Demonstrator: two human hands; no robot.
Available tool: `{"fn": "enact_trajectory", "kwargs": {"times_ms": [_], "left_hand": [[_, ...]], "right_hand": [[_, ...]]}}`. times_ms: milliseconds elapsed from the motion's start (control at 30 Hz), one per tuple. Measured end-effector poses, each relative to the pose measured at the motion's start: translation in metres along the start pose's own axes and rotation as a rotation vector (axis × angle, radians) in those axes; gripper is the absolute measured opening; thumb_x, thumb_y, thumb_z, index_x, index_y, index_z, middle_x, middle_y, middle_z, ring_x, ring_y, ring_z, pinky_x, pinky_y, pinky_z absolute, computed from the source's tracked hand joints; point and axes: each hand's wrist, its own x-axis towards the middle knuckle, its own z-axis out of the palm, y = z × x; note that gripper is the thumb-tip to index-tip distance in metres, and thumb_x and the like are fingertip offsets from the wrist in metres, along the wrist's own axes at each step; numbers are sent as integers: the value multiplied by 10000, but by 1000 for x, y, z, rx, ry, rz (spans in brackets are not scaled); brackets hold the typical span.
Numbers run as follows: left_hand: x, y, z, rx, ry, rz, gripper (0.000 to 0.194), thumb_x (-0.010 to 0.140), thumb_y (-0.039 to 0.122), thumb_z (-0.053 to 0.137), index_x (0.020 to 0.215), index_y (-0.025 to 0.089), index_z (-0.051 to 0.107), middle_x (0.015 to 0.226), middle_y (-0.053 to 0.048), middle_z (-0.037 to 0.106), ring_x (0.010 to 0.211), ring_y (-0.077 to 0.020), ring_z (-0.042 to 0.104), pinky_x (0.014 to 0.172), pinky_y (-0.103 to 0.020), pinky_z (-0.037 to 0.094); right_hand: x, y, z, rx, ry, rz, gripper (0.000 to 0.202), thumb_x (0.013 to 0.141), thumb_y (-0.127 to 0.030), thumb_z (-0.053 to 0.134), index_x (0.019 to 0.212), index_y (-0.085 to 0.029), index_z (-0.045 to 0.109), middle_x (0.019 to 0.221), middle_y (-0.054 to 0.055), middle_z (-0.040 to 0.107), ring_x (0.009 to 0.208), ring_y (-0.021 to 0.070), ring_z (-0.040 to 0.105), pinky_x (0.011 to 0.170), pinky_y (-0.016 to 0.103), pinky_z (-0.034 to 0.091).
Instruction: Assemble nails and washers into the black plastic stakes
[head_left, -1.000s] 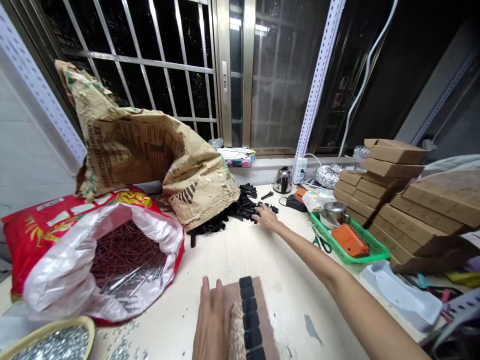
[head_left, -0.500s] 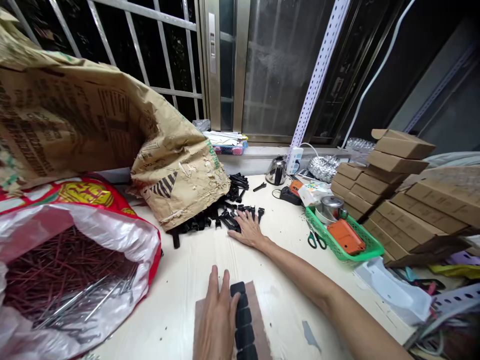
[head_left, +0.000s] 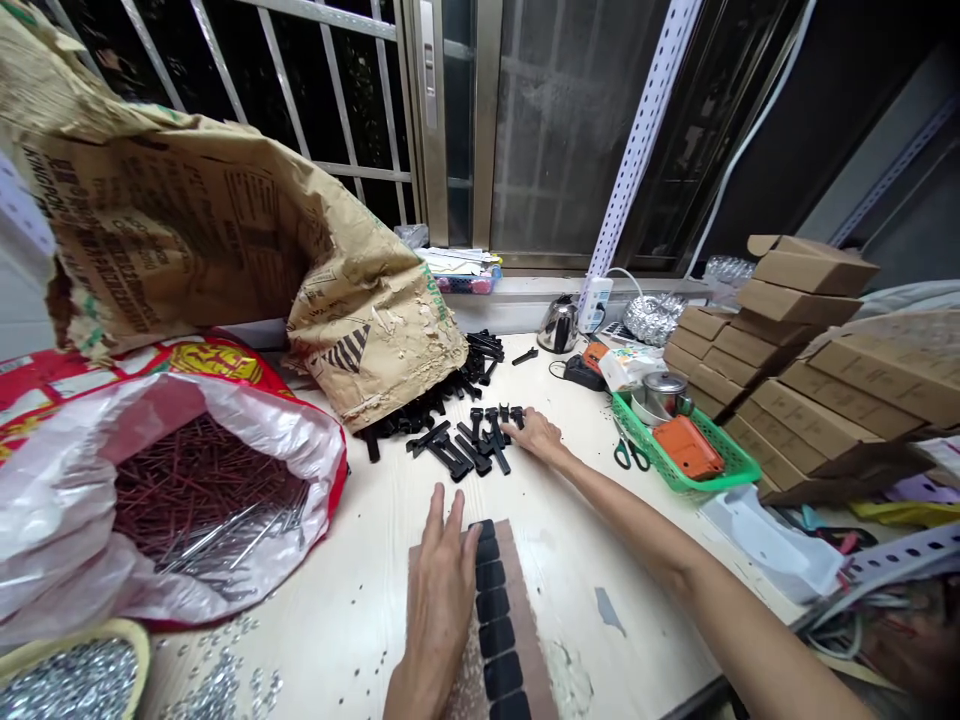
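My left hand (head_left: 441,570) lies with fingers stretched out beside a row of black square caps or blocks (head_left: 495,605). That row runs along a brown strip (head_left: 529,610) on the table. Farther off, my right hand (head_left: 540,437) is at the right edge of loose black plastic parts (head_left: 465,450), each with a stem and a wider head. Its thumb and curled fingers are about one black part (head_left: 517,413); the fingertips are partly hidden. More black parts spill from the mouth of a torn brown paper sack (head_left: 375,350).
At left, an open red-and-white bag (head_left: 300,480) holds reddish and silver rods. Small clear pieces (head_left: 225,680) lie near a yellow-rimmed bowl (head_left: 142,650). To the right are scissors (head_left: 630,450), a green basket (head_left: 720,480) and stacked cardboard boxes (head_left: 817,400). A kettle (head_left: 559,325) stands behind.
My right hand has shifted right from among the black parts, its fingers now curled. Several parts lie nearer and more spread out. The view has swung left and down, showing the bowl.
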Motion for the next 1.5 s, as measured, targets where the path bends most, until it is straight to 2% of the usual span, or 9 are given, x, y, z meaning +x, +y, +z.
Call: {"fn": "enact_trajectory", "kwargs": {"times_ms": [333, 533, 700, 800, 900, 1000, 1267, 1400, 1500], "left_hand": [[-1, 18, -18, -367, 26, -259, 367, 790, 342, 604, 1126, 201, 650, 1260, -88, 595, 1156, -259, 551, 998, -372, 423], [5, 15, -22, -750, 35, -523, 401, 773, 300, 662, 1152, 176, 621, 1189, -126, 637, 1027, -248, 637, 934, -380, 473], [18, 19, -12, -1146, -103, -659, 443, 765, 331, 682, 1148, 129, 588, 1164, -167, 640, 1024, -249, 639, 902, -364, 496], [24, 14, -5, -1266, -152, -669, 332, 773, 300, 672, 1050, 125, 615, 1061, -146, 681, 955, -249, 661, 813, -359, 539], [29, 1, -3, -1309, -72, -753, 221, 808, 221, 625, 1014, 150, 586, 1034, -136, 686, 866, -224, 682, 719, -368, 565], [33, -10, 0, -1383, -143, -789, 195, 836, 188, 581, 1028, 157, 562, 1038, -136, 679, 853, -214, 684, 724, -383, 566], [36, -18, -1, -1378, -28, -795, 217, 760, 23, 590, 945, 136, 590, 722, -18, 646, 647, -134, 647, 729, -403, 582], [37, -19, -5, -1370, -19, -741, 285, 761, 11, 587, 1018, 133, 603, 600, 24, 586, 567, -97, 612, 782, -393, 575], [38, -20, -5, -1354, -13, -751, 247, 763, 43, 617, 997, 119, 601, 786, -68, 684, 722, -163, 683, 774, -351, 574]], "right_hand": [[10, -20, -13, -50, -67, 20, 249, 759, -254, 601, 954, -116, 668, 1080, 177, 653, 1032, 283, 607, 800, 326, 441], [-21, -29, -37, 61, -35, 18, 366, 809, -371, 529, 1067, -132, 631, 979, 134, 677, 919, 260, 636, 699, 312, 455], [-94, -39, -21, 337, -122, -427, 498, 769, -520, 578, 1160, -211, 577, 912, 35, 662, 770, 168, 619, 618, 250, 446], [-105, -37, -11, 441, -312, -676, 524, 705, -467, 674, 1147, -197, 588, 936, 37, 646, 760, 159, 606, 631, 249, 457], [-88, -29, -5, 394, -262, -549, 414, 811, -409, 579, 1144, -163, 579, 952, 51, 636, 766, 148, 600, 670, 255, 464], [-76, -26, 2, 258, -145, -478, 279, 830, -318, 552, 1066, -185, 620, 910, 47, 628, 844, 172, 590, 756, 278, 447], [-63, -25, 21, 15, 53, -209, 337, 864, -261, 489, 1196, -205, 500, 1118, 117, 567, 924, 242, 605, 736, 318, 430], [-53, -20, 15, 53, 34, -212, 350, 864, -197, 451, 1211, -158, 467, 991, 104, 628, 882, 221, 614, 754, 310, 430], [-72, -27, 7, 184, 66, -295, 377, 894, -251, 413, 1259, -156, 413, 894, 54, 640, 799, 169, 613, 743, 275, 443]]}}
